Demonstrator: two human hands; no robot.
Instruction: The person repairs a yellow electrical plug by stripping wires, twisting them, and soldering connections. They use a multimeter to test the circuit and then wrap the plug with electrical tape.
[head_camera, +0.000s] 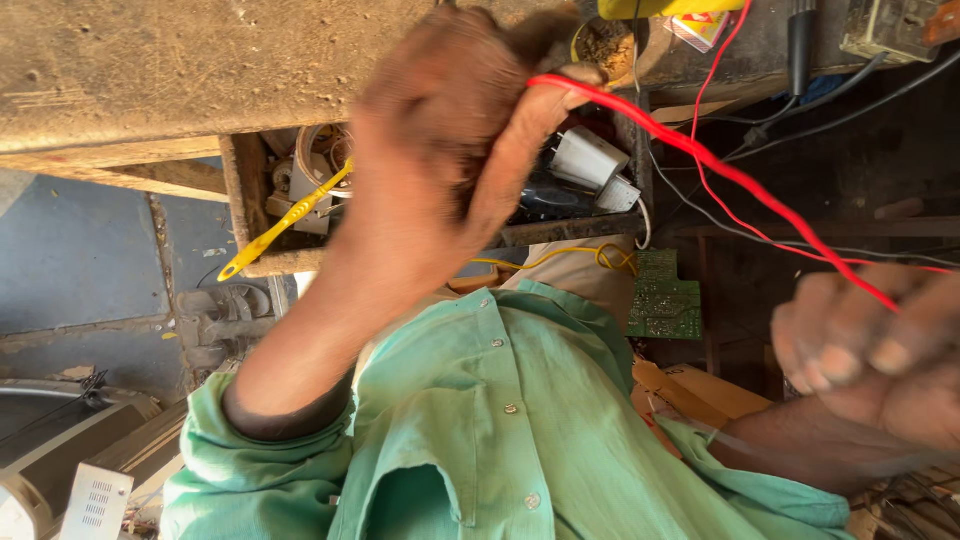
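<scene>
Holding: red wire (700, 155), stretched between both my hands
Left hand (450, 130): fingers curled shut, pinched the wire's upper end by the wooden bench (150, 70)
Right hand (880, 350): blurred, fingers closed around the wire's lower end
Nearby: yellow-handled tool (285, 222) in open drawer; green circuit board (665, 300) below

Single head-worn view, very close, looking steeply down past the green shirt (500, 430), workbench (150, 70) at top
</scene>
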